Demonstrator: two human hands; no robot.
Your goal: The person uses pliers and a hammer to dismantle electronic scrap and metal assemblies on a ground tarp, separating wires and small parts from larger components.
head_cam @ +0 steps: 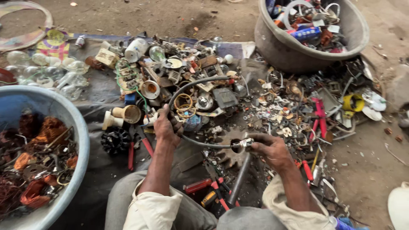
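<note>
Both hands gripped a grey looped cable (194, 83) above the scrap pile (272, 110), left hand (167, 126) mid-loop, right hand (270, 147) clamped on its metal end fitting (243, 143), apparently not yet stripped or sorted into either basin (68, 119)

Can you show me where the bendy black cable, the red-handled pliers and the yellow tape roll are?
black cable (191, 81), head view, top of its loop.
red-handled pliers (146, 145), head view, right handle.
yellow tape roll (346, 103), head view, left side of the ring.
</note>
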